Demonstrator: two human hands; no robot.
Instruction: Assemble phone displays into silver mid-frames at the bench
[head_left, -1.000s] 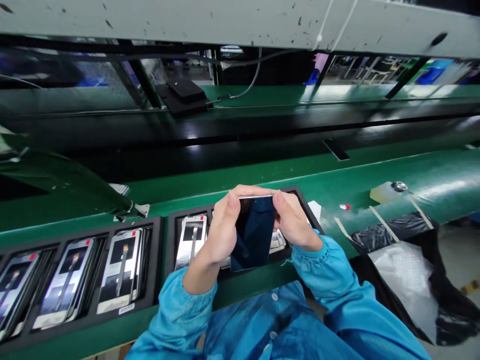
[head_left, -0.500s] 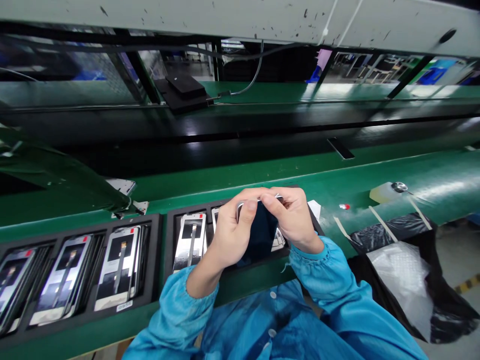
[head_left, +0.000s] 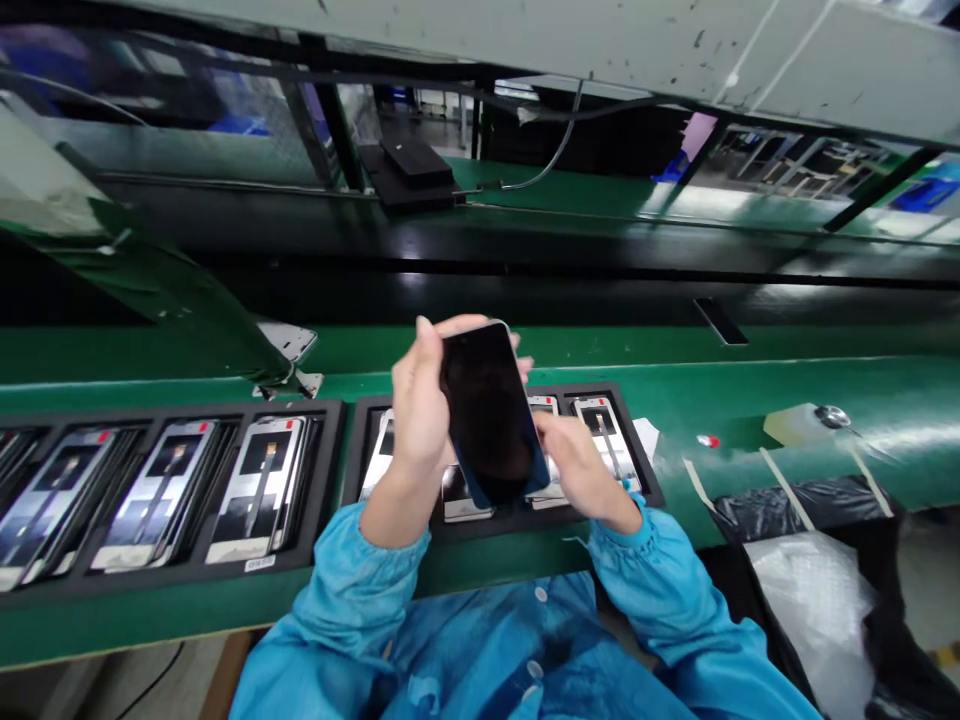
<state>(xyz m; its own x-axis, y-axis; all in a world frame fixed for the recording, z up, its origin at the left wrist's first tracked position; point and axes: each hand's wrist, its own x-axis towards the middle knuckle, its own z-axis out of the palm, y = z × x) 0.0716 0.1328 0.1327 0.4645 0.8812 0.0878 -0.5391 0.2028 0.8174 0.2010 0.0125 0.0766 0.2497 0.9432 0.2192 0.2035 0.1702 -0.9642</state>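
Observation:
A phone (head_left: 491, 415) with a dark, glossy face and a pale rim is held up in front of me, its face toward me. My left hand (head_left: 424, 400) wraps round its left edge, the thumb along the side and other fingertips showing past the right edge. At the lower right edge, my right hand (head_left: 581, 465) grips the phone, its fingers partly hidden. Below my hands lies a black foam tray (head_left: 637, 470) whose slots hold phone screen panels (head_left: 606, 430) with red tabs.
To the left, a second black tray (head_left: 330, 450) carries stacked panels (head_left: 259, 480). A dark phone (head_left: 721, 322) lies farther back. At the right stand a bottle of yellowish liquid (head_left: 791, 424) and a taped black bag (head_left: 817, 500). A green post (head_left: 202, 310) rises at the left.
Both hands were at the phone's top edge. Now the left hand holds its left side, the right has dropped to the lower right edge, and the phone's face is turned up into view.

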